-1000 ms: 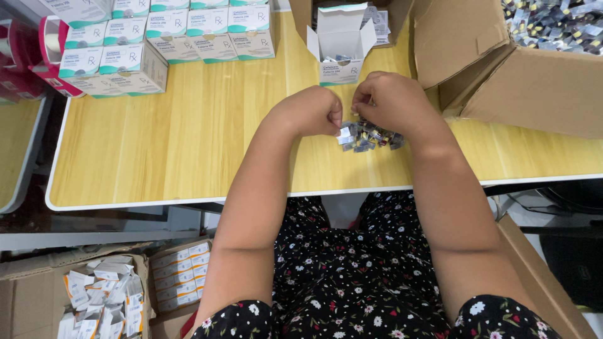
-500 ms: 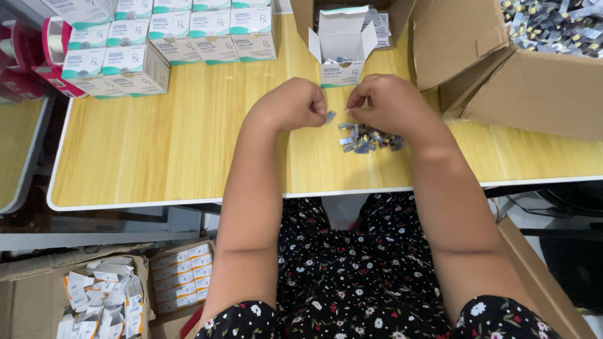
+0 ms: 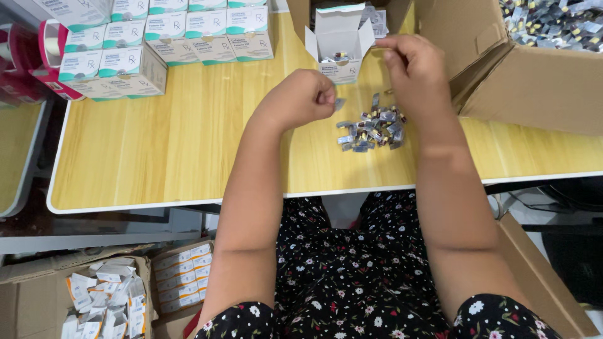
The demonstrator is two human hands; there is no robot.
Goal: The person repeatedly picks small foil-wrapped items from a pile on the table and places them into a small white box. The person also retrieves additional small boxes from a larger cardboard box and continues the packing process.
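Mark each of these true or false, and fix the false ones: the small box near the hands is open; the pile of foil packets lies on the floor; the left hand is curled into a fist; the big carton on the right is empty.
1. The small white box stands open on the table. True.
2. The pile of foil packets lies on the floor. False: it lies on the table, between the hands.
3. The left hand is curled into a loose fist. True.
4. The big carton at the right is empty. False: it holds many foil packets.
5. The right hand rests flat on the table. False: it is raised beside the small white box.
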